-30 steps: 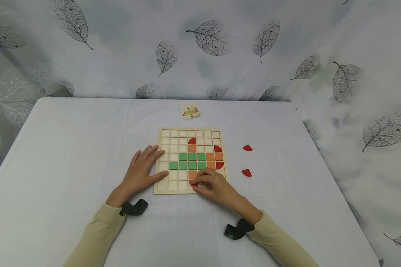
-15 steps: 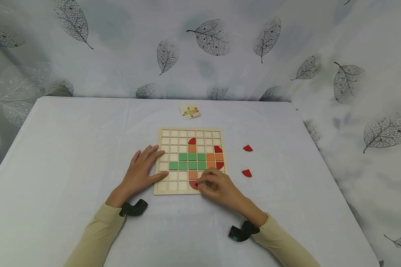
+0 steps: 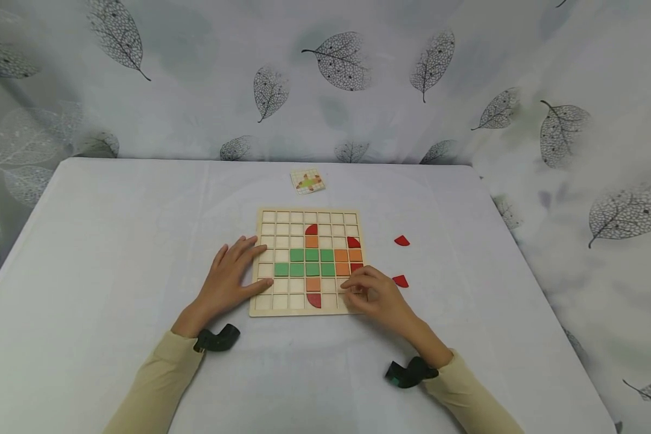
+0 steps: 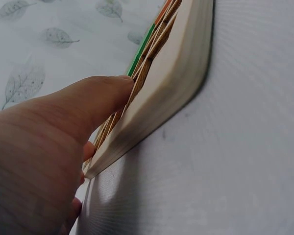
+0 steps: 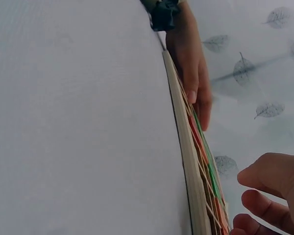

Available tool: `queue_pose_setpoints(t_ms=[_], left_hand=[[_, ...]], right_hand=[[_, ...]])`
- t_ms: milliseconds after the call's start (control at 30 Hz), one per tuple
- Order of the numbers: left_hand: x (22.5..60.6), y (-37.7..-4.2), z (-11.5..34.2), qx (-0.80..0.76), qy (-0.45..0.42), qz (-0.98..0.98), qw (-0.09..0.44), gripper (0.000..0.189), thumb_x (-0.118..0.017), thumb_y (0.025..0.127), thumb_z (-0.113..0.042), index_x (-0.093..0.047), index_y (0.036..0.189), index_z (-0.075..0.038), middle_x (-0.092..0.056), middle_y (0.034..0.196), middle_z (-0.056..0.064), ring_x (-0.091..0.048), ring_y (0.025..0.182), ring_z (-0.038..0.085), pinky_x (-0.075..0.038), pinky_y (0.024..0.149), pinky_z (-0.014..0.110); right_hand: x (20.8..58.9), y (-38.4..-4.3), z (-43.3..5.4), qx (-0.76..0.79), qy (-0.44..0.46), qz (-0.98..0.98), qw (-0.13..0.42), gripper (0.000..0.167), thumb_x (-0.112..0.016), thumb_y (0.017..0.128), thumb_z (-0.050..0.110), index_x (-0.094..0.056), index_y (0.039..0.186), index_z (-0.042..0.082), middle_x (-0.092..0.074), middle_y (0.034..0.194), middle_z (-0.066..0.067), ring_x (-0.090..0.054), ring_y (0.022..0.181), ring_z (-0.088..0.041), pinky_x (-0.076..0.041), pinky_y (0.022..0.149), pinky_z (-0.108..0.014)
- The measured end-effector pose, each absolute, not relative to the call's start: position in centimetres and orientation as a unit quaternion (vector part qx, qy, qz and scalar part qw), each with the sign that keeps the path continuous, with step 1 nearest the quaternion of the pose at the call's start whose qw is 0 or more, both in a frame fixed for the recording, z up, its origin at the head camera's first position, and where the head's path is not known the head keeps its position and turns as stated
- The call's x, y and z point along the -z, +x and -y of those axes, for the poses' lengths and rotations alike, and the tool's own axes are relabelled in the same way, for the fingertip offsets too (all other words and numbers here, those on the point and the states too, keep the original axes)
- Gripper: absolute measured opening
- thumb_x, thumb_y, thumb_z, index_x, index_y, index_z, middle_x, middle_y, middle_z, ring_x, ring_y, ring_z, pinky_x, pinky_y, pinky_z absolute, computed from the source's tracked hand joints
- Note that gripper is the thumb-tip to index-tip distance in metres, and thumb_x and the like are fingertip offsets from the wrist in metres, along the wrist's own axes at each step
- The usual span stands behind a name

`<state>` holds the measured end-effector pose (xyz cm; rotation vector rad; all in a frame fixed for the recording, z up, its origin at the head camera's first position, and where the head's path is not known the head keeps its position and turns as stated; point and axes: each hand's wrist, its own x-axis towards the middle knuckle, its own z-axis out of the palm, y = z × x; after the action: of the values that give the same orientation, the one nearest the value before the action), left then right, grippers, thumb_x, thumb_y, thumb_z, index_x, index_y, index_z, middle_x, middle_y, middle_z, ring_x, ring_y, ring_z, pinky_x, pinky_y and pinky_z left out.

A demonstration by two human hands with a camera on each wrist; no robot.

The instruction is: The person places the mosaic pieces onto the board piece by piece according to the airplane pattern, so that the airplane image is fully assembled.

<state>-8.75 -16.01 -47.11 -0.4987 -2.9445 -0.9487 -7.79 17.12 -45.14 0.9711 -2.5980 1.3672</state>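
Note:
In the head view, a square wooden grid board (image 3: 282, 313) lies on the table. My left hand (image 3: 225, 277) rests on its left edge with spread fingers; in the left wrist view the thumb (image 4: 103, 95) lies over the rim. Above the board's lower right part hovers my right hand (image 3: 377, 295), its fingers loosely bent and holding nothing. A red quarter-round tile (image 3: 314, 300) sits in a bottom-row cell, below an orange tile (image 3: 313, 284). Green tiles (image 3: 312, 269) fill several middle cells. Another red quarter-round tile (image 3: 311, 229) is set near the top; the right hand partly covers one at the right.
Two loose red quarter-round tiles, an upper one (image 3: 402, 240) and a lower one (image 3: 400, 281), lie right of the board. Behind it is a small pattern card (image 3: 307, 181). A white cloth (image 3: 141, 241) covers the table, with a leaf-print backdrop (image 3: 195, 78) beyond.
My right hand has let go of the red tile in the bottom row and moved right across the board. The left hand has stayed at the left edge.

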Motion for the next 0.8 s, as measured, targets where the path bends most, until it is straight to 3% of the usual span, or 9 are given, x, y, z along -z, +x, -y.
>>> queue_pose_setpoints(t_ms=[633, 800], left_hand=[[47.3, -8.8, 16.0, 0.299, -0.158, 0.941, 0.005, 0.071, -0.071, 0.086, -0.04, -0.046, 0.144, -0.009, -0.033, 0.155, 0.014, -0.019, 0.147, 0.034, -0.007, 0.118, 0.054], [47.3, -8.8, 16.0, 0.301, -0.158, 0.94, 0.006, 0.071, -0.072, 0.086, -0.04, -0.046, 0.144, -0.009, -0.032, 0.155, 0.014, -0.019, 0.147, 0.034, -0.008, 0.118, 0.054]], right_hand=[[44.9, -8.4, -21.9, -0.427, 0.296, 0.853, 0.05, 0.023, -0.075, 0.077, -0.01, -0.073, 0.094, 0.004, -0.065, 0.096, -0.006, -0.057, 0.077, -0.022, -0.051, 0.061, -0.027], [43.4, -8.2, -22.3, -0.418, 0.261, 0.868, 0.054, 0.023, -0.073, 0.075, -0.016, -0.072, 0.094, -0.003, -0.065, 0.093, -0.015, -0.056, 0.073, -0.029, -0.051, 0.06, -0.035]])
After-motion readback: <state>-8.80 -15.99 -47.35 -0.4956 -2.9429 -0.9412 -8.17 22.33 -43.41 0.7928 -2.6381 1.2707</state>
